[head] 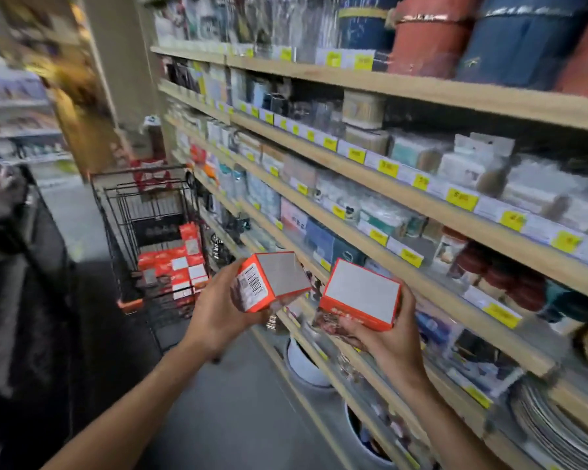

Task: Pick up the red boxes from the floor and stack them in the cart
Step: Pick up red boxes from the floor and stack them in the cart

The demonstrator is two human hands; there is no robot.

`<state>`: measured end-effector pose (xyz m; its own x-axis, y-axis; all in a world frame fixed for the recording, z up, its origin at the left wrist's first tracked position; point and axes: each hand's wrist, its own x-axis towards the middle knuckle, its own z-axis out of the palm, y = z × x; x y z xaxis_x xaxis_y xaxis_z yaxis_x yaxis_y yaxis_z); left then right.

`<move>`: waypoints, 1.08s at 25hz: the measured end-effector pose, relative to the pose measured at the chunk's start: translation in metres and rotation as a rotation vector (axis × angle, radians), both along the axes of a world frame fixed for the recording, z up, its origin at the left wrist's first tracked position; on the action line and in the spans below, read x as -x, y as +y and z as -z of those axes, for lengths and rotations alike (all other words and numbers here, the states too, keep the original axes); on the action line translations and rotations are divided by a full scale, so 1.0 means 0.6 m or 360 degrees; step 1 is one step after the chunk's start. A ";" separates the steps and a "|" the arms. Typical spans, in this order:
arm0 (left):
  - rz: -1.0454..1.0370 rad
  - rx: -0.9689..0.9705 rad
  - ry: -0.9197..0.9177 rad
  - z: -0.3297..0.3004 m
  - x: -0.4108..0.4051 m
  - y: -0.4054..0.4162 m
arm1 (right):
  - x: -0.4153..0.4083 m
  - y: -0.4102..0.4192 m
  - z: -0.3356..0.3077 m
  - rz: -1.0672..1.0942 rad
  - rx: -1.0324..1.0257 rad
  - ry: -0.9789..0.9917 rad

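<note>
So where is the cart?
The cart stands ahead on the left, beside the shelves, beyond the left hand, with red boxes inside.

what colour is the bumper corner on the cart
Orange, on the black wire cart's lower near corner, seen in the head view.

Hands [306,320] each grip red box [360,295]; cart [143,212] ahead.
</note>
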<state>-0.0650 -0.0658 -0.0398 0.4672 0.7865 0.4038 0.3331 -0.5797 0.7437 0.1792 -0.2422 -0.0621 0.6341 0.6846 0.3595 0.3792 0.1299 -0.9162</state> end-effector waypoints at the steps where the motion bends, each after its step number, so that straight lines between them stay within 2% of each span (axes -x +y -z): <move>1: -0.0069 -0.0018 0.0012 -0.004 0.006 0.020 | -0.003 0.039 0.003 -0.0077 -0.0027 -0.0005; 10: -0.0646 0.0055 0.0065 -0.017 0.023 0.206 | -0.065 0.382 -0.008 -0.0695 -0.0081 -0.0097; 17: -0.0936 0.0170 0.0001 0.014 0.087 0.275 | -0.023 0.580 0.017 -0.1042 -0.0072 -0.0051; 22: -0.1082 0.0203 -0.0018 0.043 0.139 0.336 | 0.033 0.692 0.050 -0.1136 -0.0045 -0.0013; 27: -0.1102 0.0275 -0.0068 0.071 0.186 0.472 | 0.087 0.837 0.078 -0.1161 0.0065 -0.0029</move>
